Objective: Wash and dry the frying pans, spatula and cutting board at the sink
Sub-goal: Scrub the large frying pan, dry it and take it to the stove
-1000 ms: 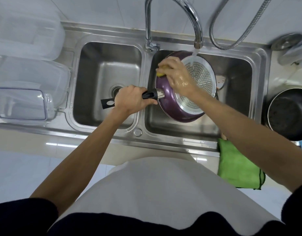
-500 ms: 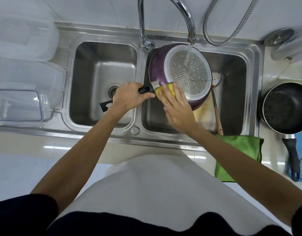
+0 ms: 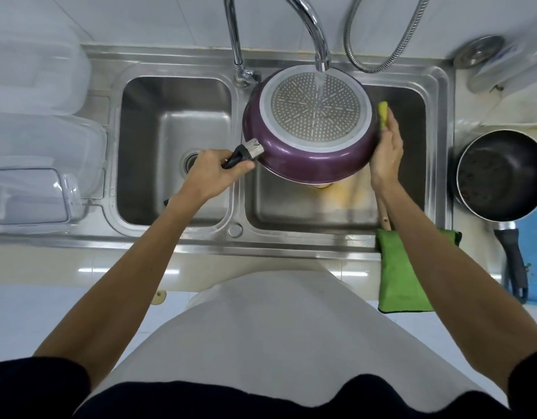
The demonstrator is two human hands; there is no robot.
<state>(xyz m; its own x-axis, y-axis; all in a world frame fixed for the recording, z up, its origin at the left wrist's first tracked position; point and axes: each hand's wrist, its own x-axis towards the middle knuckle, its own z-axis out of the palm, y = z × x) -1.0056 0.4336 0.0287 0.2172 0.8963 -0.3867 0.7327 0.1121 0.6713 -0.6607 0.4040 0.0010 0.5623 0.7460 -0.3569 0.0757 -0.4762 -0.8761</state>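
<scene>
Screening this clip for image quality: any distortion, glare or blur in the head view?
Head view: wide-angle distortion bows the sink rim; glare streaks the faucet; the clear containers look washed out; the purple pan, left hand and right hand with its yellow sponge are fairly sharp.

You have no text, label, brand or number to read anywhere in this view. The dark specks on the blue surface [image 3: 535,267] at your far right are too blurred to tell whether they are print.
</scene>
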